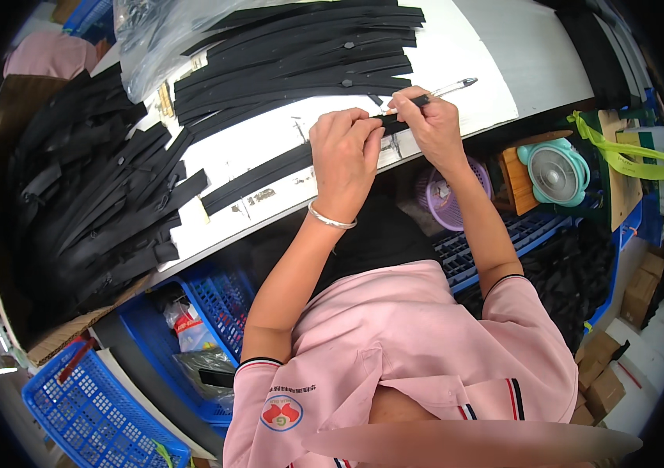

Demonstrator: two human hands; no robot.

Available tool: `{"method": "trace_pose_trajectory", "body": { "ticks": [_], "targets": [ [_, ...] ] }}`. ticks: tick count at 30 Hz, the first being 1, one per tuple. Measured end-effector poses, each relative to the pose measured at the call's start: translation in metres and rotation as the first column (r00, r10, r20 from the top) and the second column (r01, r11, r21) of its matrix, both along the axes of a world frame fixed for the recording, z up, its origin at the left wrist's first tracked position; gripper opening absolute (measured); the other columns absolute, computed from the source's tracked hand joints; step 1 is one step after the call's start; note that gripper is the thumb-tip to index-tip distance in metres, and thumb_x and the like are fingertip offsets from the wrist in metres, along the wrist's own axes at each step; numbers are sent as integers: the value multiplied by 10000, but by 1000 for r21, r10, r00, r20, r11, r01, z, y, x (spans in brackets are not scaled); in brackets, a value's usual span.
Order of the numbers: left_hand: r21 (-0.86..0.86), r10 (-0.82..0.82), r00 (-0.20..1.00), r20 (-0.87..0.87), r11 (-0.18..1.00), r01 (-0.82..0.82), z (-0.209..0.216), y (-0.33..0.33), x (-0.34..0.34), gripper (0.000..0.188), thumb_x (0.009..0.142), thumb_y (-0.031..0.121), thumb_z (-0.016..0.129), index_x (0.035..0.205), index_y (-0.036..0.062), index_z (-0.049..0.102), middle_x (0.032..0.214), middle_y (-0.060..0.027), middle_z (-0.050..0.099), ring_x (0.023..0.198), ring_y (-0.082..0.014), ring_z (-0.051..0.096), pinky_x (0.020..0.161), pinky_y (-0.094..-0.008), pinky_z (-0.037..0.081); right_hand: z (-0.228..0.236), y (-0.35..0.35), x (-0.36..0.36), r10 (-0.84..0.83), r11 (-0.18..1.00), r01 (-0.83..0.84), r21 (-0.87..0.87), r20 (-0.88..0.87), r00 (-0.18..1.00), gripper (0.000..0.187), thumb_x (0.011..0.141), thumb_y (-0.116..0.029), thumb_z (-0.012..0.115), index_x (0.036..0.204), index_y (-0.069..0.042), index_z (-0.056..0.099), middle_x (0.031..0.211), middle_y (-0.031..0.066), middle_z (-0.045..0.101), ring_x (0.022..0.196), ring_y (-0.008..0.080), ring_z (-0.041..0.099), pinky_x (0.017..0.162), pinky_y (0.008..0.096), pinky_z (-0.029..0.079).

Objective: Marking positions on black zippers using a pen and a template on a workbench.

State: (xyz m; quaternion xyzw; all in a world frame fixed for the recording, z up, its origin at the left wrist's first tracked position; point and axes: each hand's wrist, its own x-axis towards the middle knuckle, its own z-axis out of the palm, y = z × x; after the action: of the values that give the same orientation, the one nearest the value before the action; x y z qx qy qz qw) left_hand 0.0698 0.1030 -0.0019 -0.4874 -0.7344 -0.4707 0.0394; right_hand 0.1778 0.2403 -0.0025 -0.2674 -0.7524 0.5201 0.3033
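Note:
My left hand (343, 152) is closed, its fingers curled over a long black strip (265, 178) near the front edge of the white board (258, 144). That strip runs from the lower left to under my fingers. Close beside it, my right hand (429, 125) pinches a slim pen (450, 87) with a clear barrel and dark ends. The pen slants up to the right; its other end, hidden by my fingers, points toward the strip near my left fingertips. Behind my hands several similar black strips (293, 66) lie side by side, some with small dark pieces on them.
On the left, a cardboard box (16, 117) holds a heap of black strips (98, 195). Clear plastic (160, 39) covers part of the back. Below the table are blue baskets (106, 405), a purple basket (447, 204) and a teal fan (555, 173). Cardboard boxes (601, 374) stand lower right.

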Motion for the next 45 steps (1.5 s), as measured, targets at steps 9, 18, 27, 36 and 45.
{"method": "trace_pose_trajectory", "body": {
  "ticks": [9,18,27,36,45],
  "targets": [
    [-46,23,998,-62,999,-26,-7,5,2,129,797,89,823,922,92,791,995,-5,713,983,-229,617,880,-372,435,-2,-1,-1,-9,992,8,126,10,1000,220,1017,-112,650,894,53,729,830,32,733,704,61,609,628,218,475],
    [-19,33,998,-52,999,-34,-9,4,1,130,793,85,820,919,87,789,997,-9,713,981,-230,621,884,-377,433,1,1,3,87,987,-81,135,-32,996,184,962,-106,688,839,28,711,714,46,691,625,72,586,567,256,456],
    [58,31,999,43,998,-34,4,-31,-6,298,835,54,781,1131,70,750,1145,-97,701,1106,-298,636,1010,-426,439,-8,8,15,57,997,-62,-39,-111,992,184,1028,-123,641,958,16,741,872,42,718,696,70,561,645,229,449],
    [-244,464,745,-479,745,-621,6,-194,-110,400,845,-47,636,1200,98,748,1386,-83,626,1436,-352,434,1224,-553,244,10,-9,-1,77,959,-136,250,233,969,305,888,-160,822,1153,-84,692,867,-22,597,745,93,565,659,261,475],
    [-95,471,717,-513,800,-593,19,-198,-134,144,950,99,703,1073,104,778,1228,-65,717,1269,-310,595,1161,-486,345,0,-4,-37,-159,687,-63,724,235,959,464,841,-354,842,1172,-125,611,1016,35,660,729,244,694,631,343,550]
  ]
}}
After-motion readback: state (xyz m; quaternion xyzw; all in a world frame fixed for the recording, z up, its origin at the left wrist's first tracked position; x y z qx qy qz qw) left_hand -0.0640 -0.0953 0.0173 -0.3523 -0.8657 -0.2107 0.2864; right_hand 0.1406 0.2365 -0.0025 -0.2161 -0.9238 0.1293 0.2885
